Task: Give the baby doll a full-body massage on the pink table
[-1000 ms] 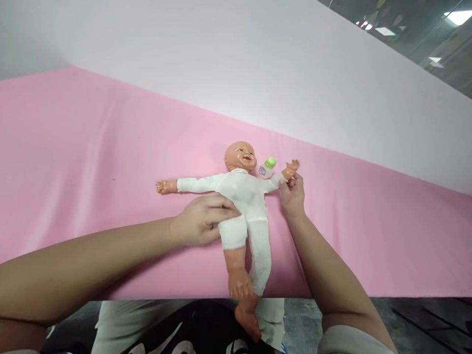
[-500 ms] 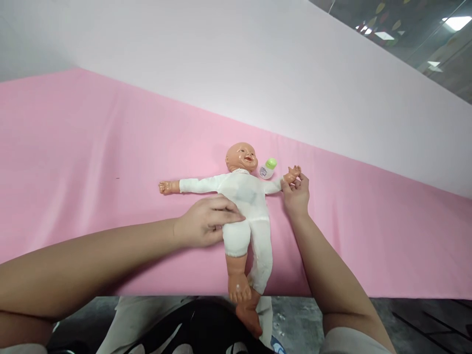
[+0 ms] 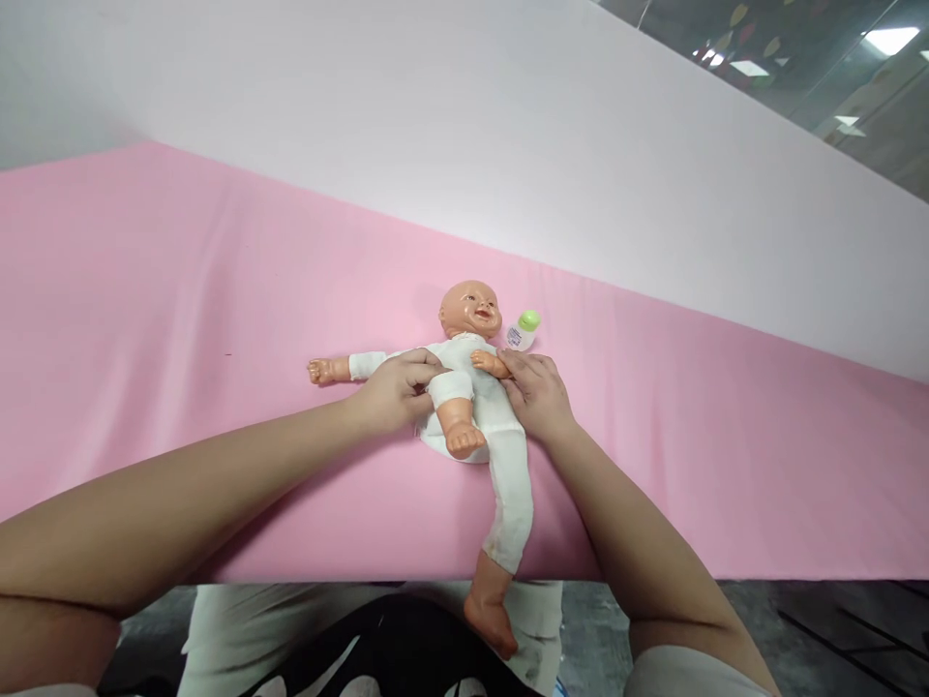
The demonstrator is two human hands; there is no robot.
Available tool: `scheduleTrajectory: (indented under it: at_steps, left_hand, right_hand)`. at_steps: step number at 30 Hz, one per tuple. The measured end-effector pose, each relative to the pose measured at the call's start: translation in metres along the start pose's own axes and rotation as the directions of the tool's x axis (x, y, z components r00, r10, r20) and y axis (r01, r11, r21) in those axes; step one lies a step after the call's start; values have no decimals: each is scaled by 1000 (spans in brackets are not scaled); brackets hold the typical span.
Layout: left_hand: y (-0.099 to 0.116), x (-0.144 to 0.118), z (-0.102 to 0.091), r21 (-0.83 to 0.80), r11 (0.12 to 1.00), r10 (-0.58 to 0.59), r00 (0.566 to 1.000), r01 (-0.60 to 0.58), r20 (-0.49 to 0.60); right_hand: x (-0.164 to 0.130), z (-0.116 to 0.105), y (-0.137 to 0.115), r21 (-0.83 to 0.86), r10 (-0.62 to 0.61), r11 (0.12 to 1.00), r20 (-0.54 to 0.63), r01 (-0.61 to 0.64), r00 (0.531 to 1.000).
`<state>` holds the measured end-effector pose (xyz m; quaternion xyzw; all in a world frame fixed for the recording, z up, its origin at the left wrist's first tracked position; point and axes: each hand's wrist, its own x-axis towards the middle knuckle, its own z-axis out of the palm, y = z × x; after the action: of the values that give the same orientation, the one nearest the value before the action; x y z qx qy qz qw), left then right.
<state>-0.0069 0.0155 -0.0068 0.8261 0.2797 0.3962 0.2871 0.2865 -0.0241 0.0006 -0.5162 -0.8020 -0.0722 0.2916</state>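
Observation:
A baby doll with a white cloth body lies on its back, head away from me. My left hand grips the doll's leg on the left side, which is bent up so its foot lies over the belly. My right hand holds the doll's arm on the right side, folded across the chest; part of that arm is hidden by my fingers. The other arm stretches out to the left. The other leg lies straight, its foot past the table's near edge. Beside the head is a small bottle with a green cap.
Pink cloth covers the table, and a white wall rises behind it. The table's near edge runs just in front of my lap. Dark metal bars show below at the lower right.
My left hand has pushed the doll's leg up and bent it toward the belly. My right hand has brought the doll's arm inward from the right, over the chest.

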Motion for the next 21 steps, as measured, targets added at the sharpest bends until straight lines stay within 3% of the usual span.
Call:
scheduleTrajectory:
  at_steps: [2,4,6,9,12,16,18,21]
  left_hand:
    - [8,-4,-2,37,995,90,996,-89,-11]
    - [19,-9,-4,58,976,211,977,-209,-16]
    - [31,-15,-5,65,936,347,938,-345,-20]
    - [47,-24,0,109,845,524,851,-524,31]
    - [55,-30,5,168,770,608,787,-616,100]
    - [55,-31,9,160,771,606,787,-617,113]
    - [52,-29,8,133,797,584,808,-589,76]
    - [47,-26,5,82,844,532,847,-530,-7]
  right_hand:
    - [-1,0,5,99,111,989,-53,-106,992]
    - [-2,-2,13,243,284,937,-109,-251,953]
    - [-4,-4,24,399,456,840,-152,-367,877]
    - [-5,-7,44,554,607,716,-193,-425,771]
    - [-7,-6,65,554,703,638,-134,-535,699]
    - [-8,-2,81,456,805,536,-22,-710,593]
    - [-8,-1,80,505,818,497,1,-706,576]
    - [-6,1,66,624,753,545,-70,-560,654]
